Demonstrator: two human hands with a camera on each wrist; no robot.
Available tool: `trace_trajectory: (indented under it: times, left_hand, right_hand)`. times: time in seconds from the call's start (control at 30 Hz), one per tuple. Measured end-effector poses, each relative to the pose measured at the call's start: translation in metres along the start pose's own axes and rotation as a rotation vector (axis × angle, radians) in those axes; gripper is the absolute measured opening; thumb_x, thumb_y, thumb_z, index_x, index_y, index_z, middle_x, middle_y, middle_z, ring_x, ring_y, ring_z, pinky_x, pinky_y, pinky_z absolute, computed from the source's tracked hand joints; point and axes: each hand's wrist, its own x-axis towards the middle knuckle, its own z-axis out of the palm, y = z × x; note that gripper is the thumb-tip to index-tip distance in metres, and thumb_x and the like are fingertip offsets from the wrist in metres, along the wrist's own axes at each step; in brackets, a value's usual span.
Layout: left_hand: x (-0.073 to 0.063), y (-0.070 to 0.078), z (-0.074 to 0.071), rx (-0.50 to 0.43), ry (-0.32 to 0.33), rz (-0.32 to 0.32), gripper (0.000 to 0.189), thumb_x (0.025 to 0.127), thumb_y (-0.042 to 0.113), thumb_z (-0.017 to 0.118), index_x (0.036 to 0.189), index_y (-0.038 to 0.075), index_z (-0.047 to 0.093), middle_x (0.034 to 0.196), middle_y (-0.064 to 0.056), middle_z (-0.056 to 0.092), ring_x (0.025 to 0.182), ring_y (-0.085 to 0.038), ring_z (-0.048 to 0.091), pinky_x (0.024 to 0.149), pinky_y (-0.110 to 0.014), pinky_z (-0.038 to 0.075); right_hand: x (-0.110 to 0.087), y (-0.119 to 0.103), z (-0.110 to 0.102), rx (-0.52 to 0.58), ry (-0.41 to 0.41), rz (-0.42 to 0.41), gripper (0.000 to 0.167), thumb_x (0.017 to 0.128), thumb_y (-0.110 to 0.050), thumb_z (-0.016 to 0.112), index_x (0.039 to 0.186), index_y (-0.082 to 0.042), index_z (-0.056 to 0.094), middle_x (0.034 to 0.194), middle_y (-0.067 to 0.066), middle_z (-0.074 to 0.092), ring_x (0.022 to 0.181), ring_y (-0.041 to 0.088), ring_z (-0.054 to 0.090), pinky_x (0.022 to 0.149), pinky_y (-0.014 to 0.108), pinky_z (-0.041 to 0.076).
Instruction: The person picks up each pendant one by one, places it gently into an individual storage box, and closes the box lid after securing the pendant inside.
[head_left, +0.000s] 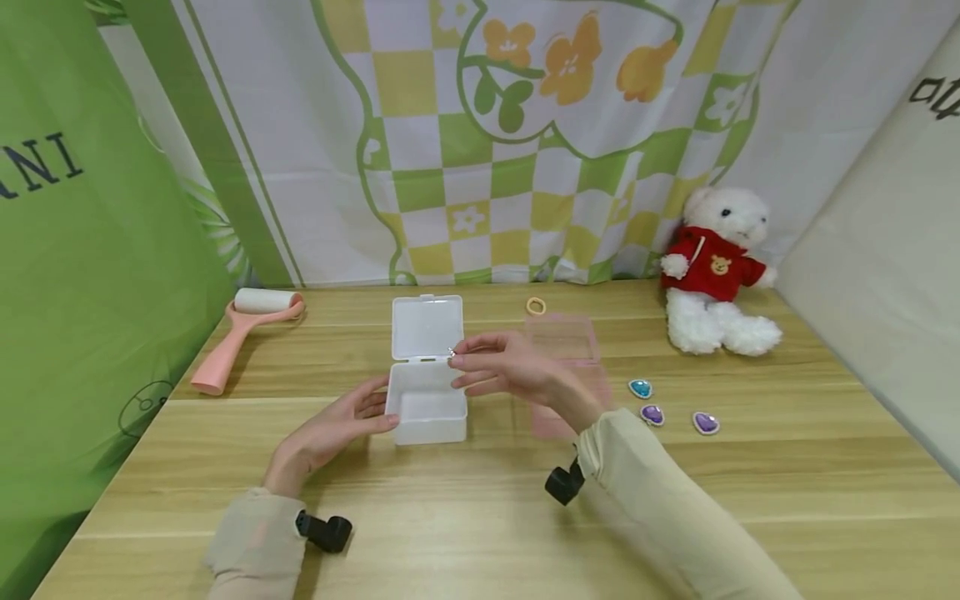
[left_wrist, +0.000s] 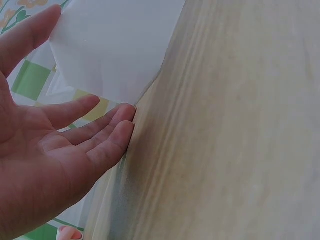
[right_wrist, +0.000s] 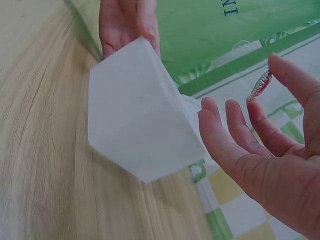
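A white plastic box [head_left: 427, 404] stands on the table with its lid [head_left: 427, 327] raised at the back. My left hand [head_left: 337, 429] touches the box's left side, its thumb at the front left of the rim and its relaxed fingers along the wall. Between thumb and index finger, my right hand [head_left: 510, 367] pinches a small pink gem [right_wrist: 260, 86] with a silvery beaded edge, above the box's right side near the hinge. The right hand's other fingers are loosely bent. No gem shows inside the white box.
A translucent pink box [head_left: 596, 379], lid open, lies partly under my right forearm. To its right are a blue gem [head_left: 641, 388] and two purple gems, one nearer [head_left: 706, 423]. A tan ring [head_left: 536, 306], pink lint roller [head_left: 240, 333] and white teddy bear [head_left: 720, 275] sit farther back.
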Motion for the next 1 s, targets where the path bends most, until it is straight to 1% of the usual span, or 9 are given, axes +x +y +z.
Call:
trace_trajectory:
  times: [0.13,0.23,0.37,0.47,0.57,0.67,0.73,0.87,1.0]
  left_hand:
    - [0.0,0.0,0.0,0.006,0.014,-0.007,0.077,0.093,0.019,0.063,0.152,0.002,0.015,0.149,-0.026,0.028,0.136,-0.039,0.029,0.107,-0.047,0.029]
    - [0.0,0.001,0.0,0.012,0.023,-0.015,0.078,0.093,0.02,0.063,0.152,0.003,0.015,0.15,-0.025,0.028,0.136,-0.039,0.028,0.108,-0.049,0.029]
    - [0.0,0.002,0.001,0.019,0.019,-0.009,0.078,0.094,0.02,0.063,0.152,0.001,0.014,0.15,-0.027,0.026,0.137,-0.04,0.026,0.108,-0.051,0.028]
    - [0.0,0.002,0.001,0.02,0.02,-0.008,0.078,0.093,0.02,0.063,0.152,0.001,0.014,0.15,-0.027,0.026,0.137,-0.04,0.026,0.108,-0.051,0.027]
    - [-0.001,0.003,0.0,0.023,0.02,-0.007,0.079,0.093,0.021,0.064,0.152,0.001,0.014,0.15,-0.027,0.026,0.137,-0.041,0.026,0.109,-0.051,0.027]
    - [-0.002,0.004,0.0,0.019,0.023,-0.014,0.08,0.093,0.021,0.064,0.152,0.001,0.014,0.15,-0.026,0.026,0.137,-0.04,0.026,0.108,-0.051,0.027]
    - [-0.002,0.004,-0.001,0.016,0.02,-0.013,0.08,0.093,0.021,0.064,0.152,0.001,0.014,0.15,-0.026,0.026,0.137,-0.04,0.026,0.108,-0.05,0.028]
    - [-0.002,0.003,-0.001,0.011,0.015,-0.022,0.079,0.093,0.022,0.064,0.152,0.002,0.015,0.151,-0.025,0.025,0.137,-0.039,0.026,0.109,-0.051,0.027]
    - [0.0,0.002,-0.001,0.008,0.016,-0.032,0.078,0.093,0.022,0.065,0.152,0.005,0.016,0.152,-0.022,0.025,0.138,-0.038,0.025,0.11,-0.052,0.026]
  right_hand:
    - [0.01,0.001,0.01,-0.041,-0.038,0.006,0.03,0.092,-0.004,0.061,0.119,0.006,0.053,0.112,0.017,0.06,0.098,0.032,0.066,0.088,0.046,0.051]
    - [0.016,0.002,0.016,-0.076,-0.059,0.0,0.03,0.091,-0.003,0.062,0.118,0.008,0.054,0.108,0.016,0.062,0.1,0.035,0.065,0.086,0.046,0.052]
    - [0.023,0.004,0.022,-0.135,-0.042,-0.002,0.027,0.089,-0.002,0.065,0.113,0.008,0.058,0.099,0.011,0.066,0.096,0.033,0.066,0.084,0.044,0.054]
    - [0.027,0.003,0.028,-0.236,-0.018,-0.006,0.026,0.085,-0.005,0.07,0.108,0.005,0.062,0.098,0.009,0.068,0.091,0.025,0.067,0.081,0.041,0.055]
    - [0.03,0.002,0.034,-0.37,-0.009,-0.024,0.026,0.081,-0.008,0.075,0.102,0.002,0.065,0.097,0.008,0.068,0.085,0.018,0.065,0.076,0.038,0.056]
    - [0.034,0.002,0.04,-0.487,-0.013,-0.051,0.026,0.078,-0.009,0.078,0.099,0.0,0.066,0.096,0.008,0.068,0.081,0.014,0.064,0.071,0.036,0.057]
    - [0.038,0.003,0.043,-0.537,-0.018,-0.057,0.025,0.077,-0.009,0.079,0.097,0.0,0.067,0.093,0.007,0.069,0.078,0.012,0.063,0.068,0.034,0.056]
    - [0.044,0.008,0.049,-0.576,-0.043,-0.033,0.02,0.078,-0.008,0.078,0.092,-0.001,0.067,0.085,0.004,0.069,0.074,0.01,0.061,0.065,0.032,0.056]
    - [0.048,0.011,0.052,-0.572,-0.084,0.04,0.017,0.079,-0.006,0.078,0.089,-0.001,0.066,0.078,0.003,0.065,0.07,0.013,0.059,0.064,0.034,0.056]
